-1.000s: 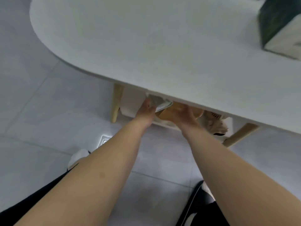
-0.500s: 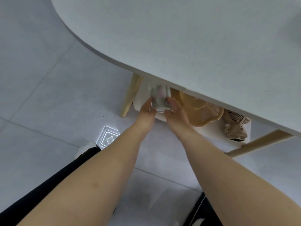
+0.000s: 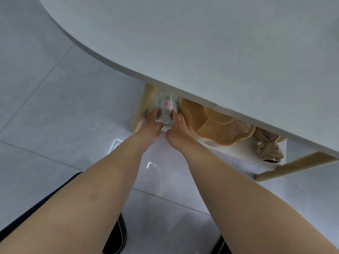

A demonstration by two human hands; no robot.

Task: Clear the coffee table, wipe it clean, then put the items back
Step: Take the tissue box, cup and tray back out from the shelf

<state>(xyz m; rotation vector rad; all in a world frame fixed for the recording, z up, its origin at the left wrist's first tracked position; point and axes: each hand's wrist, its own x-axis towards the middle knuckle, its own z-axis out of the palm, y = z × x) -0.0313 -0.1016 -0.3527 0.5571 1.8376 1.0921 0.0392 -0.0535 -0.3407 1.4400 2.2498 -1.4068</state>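
No legible text, brand or number was found anywhere in the head view. The glass carried a small round pink sticker on its side; it showed a pale cartoon-like figure, with any lettering too small and blurred to read. A white strip label sat at the base of the glass, with dark marks on it that could have been print or a barcode, but were unreadable. The counter top showed no markings. The tan tray and the fan on the lower shelf bore no visible writing.
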